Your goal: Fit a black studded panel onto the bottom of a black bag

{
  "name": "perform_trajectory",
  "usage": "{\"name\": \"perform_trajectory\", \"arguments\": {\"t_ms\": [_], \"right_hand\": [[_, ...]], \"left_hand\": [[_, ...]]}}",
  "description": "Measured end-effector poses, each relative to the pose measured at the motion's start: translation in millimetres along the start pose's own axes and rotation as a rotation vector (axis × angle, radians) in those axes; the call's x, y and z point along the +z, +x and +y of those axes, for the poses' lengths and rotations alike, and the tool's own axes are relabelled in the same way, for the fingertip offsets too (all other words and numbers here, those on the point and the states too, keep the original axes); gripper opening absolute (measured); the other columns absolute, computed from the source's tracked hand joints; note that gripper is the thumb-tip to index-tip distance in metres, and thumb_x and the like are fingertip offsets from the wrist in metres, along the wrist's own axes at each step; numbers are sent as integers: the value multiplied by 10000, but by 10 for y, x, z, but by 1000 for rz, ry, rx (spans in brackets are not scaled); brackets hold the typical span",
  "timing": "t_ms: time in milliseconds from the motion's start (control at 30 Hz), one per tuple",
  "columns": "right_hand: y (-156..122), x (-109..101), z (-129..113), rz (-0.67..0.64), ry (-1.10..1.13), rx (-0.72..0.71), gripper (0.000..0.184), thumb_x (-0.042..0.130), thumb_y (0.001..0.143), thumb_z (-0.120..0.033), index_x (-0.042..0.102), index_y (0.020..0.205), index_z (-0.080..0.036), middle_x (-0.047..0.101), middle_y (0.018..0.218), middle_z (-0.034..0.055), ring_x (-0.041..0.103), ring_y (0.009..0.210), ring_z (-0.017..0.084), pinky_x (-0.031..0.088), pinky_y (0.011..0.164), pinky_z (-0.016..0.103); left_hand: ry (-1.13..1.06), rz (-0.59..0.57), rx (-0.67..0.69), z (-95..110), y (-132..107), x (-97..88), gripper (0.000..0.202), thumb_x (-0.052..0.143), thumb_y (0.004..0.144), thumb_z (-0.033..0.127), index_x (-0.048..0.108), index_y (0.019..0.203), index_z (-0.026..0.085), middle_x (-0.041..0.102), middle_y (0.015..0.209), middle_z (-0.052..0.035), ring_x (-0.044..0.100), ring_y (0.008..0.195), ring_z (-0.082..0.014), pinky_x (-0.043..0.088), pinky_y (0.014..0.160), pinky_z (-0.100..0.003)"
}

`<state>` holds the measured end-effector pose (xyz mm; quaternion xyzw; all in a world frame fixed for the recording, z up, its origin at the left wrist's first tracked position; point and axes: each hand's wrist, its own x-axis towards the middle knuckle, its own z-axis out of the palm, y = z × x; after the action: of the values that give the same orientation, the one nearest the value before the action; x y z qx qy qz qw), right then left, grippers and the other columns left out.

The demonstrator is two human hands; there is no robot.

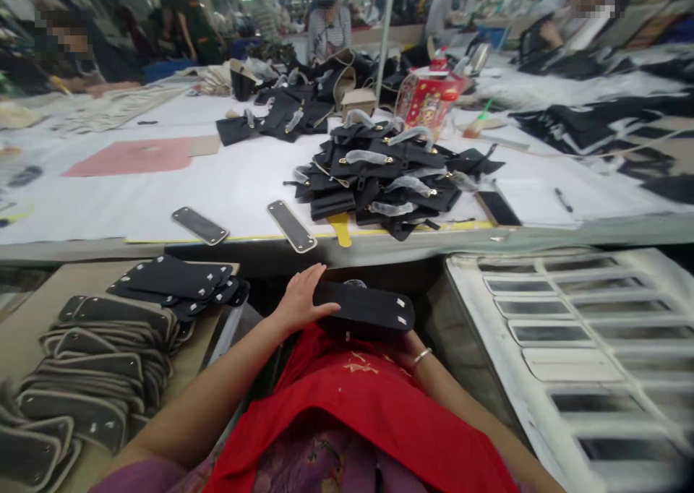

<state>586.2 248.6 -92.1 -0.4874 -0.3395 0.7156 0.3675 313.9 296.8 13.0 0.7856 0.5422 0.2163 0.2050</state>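
Note:
Above my lap is a black bag piece (363, 306) with a long rounded panel and two small white tabs at its right end. A bit of clear wrapping (355, 283) shows behind its far edge. My left hand (301, 298) grips the left end, thumb across the top and fingers along the far side. From below, my right hand (405, 343) holds the right part; its fingers are hidden under the piece. At my left lie a stack of grey panels with pale edges (97, 363) and a pile of black panels with white tabs (168, 276).
Ahead, the white worktable (238, 189) bears a heap of black bag pieces with wrapped handles (379, 168), two loose grey panels (291, 225) and a red container (428, 99). A white slotted rack (569, 366) stands at my right. People work beyond.

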Motion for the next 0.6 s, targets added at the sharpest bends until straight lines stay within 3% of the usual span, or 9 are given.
{"name": "perform_trajectory", "arguments": {"t_ms": [100, 200, 300, 400, 500, 600], "right_hand": [[2, 129, -171, -28, 416, 79, 474, 379, 847, -515, 528, 1148, -181, 632, 1124, 84, 595, 1020, 209, 467, 874, 425], [-199, 8, -399, -54, 489, 61, 473, 360, 856, -511, 521, 1162, -189, 622, 1144, 81, 589, 1035, 212, 458, 891, 431], [-410, -249, -427, -23, 433, 37, 403, 387, 842, -446, 571, 1060, -161, 655, 1042, 93, 620, 951, 213, 470, 864, 433], [-449, -413, -290, 55, 336, -1, 371, 565, 734, -300, 564, 1083, -175, 653, 1036, 64, 630, 890, 190, 490, 828, 387], [-347, -393, -176, 56, 132, -35, 497, 686, 642, -273, 560, 1116, -193, 654, 1044, 51, 629, 858, 188, 503, 801, 359], [-226, -298, -187, 28, -109, -134, 368, 672, 652, -389, 638, 963, -194, 679, 983, 59, 625, 876, 223, 500, 835, 397]], "left_hand": [[139, -233, 233, 362, 204, 40, 987, 681, 599, 585, 274, 1395, 168, 307, 1436, -176, 284, 1322, -305, 129, 1088, -522], [149, -329, 302, 605, 369, 86, 1077, 712, 549, 583, 236, 1410, 144, 321, 1421, -198, 306, 1303, -337, 187, 1071, -515], [103, -352, 340, 693, 481, 94, 1084, 708, 557, 578, 216, 1415, 134, 375, 1385, -189, 379, 1253, -331, 285, 1042, -455], [77, -347, 326, 695, 548, 94, 1030, 709, 580, 521, 227, 1409, 143, 427, 1343, -167, 431, 1211, -312, 324, 1026, -419], [50, -343, 302, 697, 577, 100, 1033, 712, 578, 492, 213, 1411, 139, 448, 1318, -162, 455, 1183, -306, 338, 1017, -415], [25, -336, 314, 724, 581, 75, 1047, 716, 569, 471, 207, 1408, 106, 461, 1296, -174, 470, 1155, -299, 350, 1007, -406]]}}
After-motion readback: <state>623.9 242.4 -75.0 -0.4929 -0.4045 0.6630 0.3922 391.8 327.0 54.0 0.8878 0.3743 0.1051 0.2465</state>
